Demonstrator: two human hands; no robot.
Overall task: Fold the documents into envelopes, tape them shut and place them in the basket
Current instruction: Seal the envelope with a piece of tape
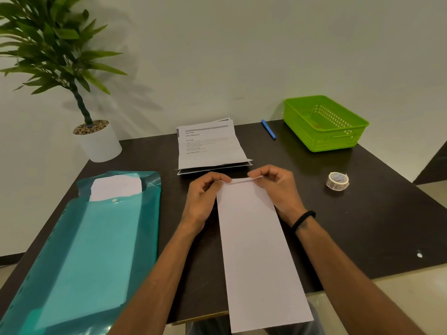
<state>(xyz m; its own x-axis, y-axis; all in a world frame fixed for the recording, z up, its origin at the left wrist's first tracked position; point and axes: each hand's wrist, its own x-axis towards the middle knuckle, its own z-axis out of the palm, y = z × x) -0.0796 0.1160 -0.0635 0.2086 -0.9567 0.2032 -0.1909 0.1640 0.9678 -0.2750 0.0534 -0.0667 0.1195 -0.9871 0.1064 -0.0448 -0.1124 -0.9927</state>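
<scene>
I pinch the far edge of the envelope [254,243] with both hands: left hand [205,197] on its left corner, right hand [275,187] on its right, fingers curled over the flap. It lies lengthwise at 6 o'clock (near end overhanging the table [375,226]). Documents [208,146] sit at 12, basket [324,122] at 2, tape [338,181] at 3, folder [96,238] at 9.

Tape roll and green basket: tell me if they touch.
Apart. The head view shows the tape roll lying alone on the dark table, with bare tabletop between it and the green basket farther back.
</scene>
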